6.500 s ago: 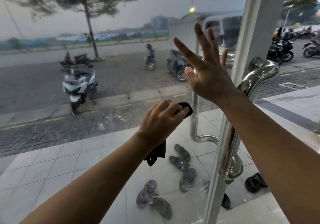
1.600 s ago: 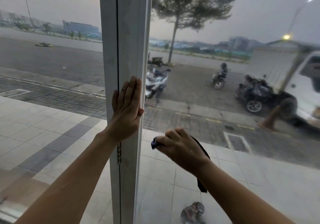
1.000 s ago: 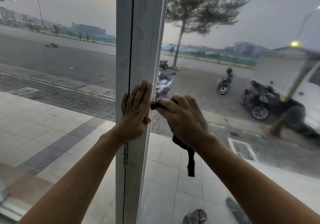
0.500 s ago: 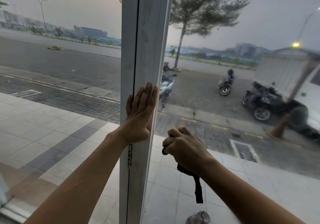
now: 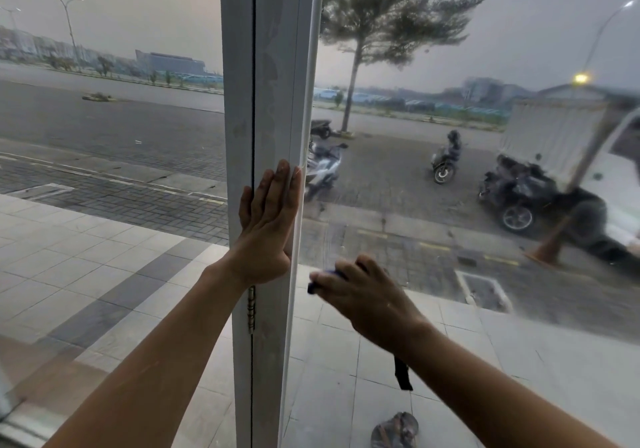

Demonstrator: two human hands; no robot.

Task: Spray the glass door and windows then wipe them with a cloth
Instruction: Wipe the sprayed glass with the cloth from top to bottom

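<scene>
Dark blue cloth (image 5: 320, 279) sits bunched under the right hand (image 5: 363, 295), whose curled fingers clamp it against the clear glass pane (image 5: 450, 239) beside the white metal door frame (image 5: 273, 101). Flat and open, the left hand (image 5: 268, 225) presses on that frame, likely steadying the door while wiping.

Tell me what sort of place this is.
Probably a street-front entrance of a shop or office: a white door frame with a hinge, a tiled forecourt outside, and parked motorbikes on the paving.
</scene>
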